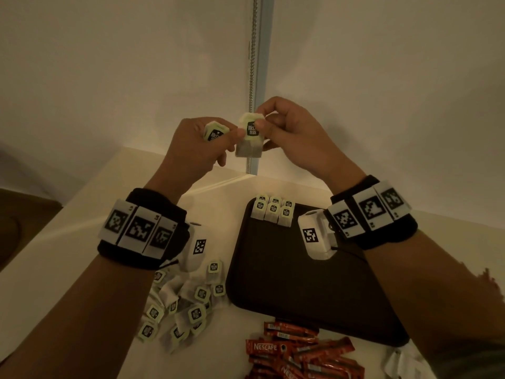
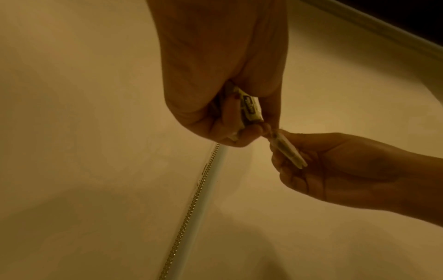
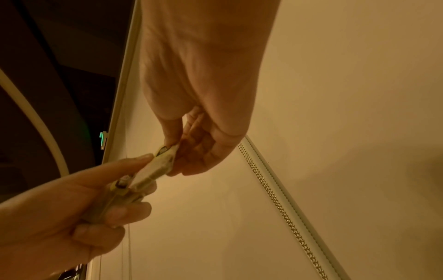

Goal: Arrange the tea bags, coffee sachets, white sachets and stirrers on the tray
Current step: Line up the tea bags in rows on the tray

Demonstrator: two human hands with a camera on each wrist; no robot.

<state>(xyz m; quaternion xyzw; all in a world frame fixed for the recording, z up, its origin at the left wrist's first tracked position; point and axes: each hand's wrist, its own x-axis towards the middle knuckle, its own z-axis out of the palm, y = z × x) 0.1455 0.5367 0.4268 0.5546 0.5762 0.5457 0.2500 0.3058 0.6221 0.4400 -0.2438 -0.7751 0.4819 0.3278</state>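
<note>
Above the far edge of the table, in the head view, your right hand pinches a tea bag by its pale green tag, the grey pouch hanging below; the tag's black label looks to end in "teas". Your left hand has its grip curled round a second tea bag with the same green tag, and its fingertips touch the first bag's edge. Six more tea bags lie in two neat rows at the far end of the dark tray. A loose heap of tea bags lies on the table just left of the tray, and red coffee sachets marked "NESCAFE" sit near its front edge. From the left wrist, your left hand clamps its tea bag between thumb and curled fingers, while the right hand holds the other tea bag edge-on. From the right wrist, your right hand nips the tag of its tea bag in a narrow grip, and the left hand meets it from below.
</note>
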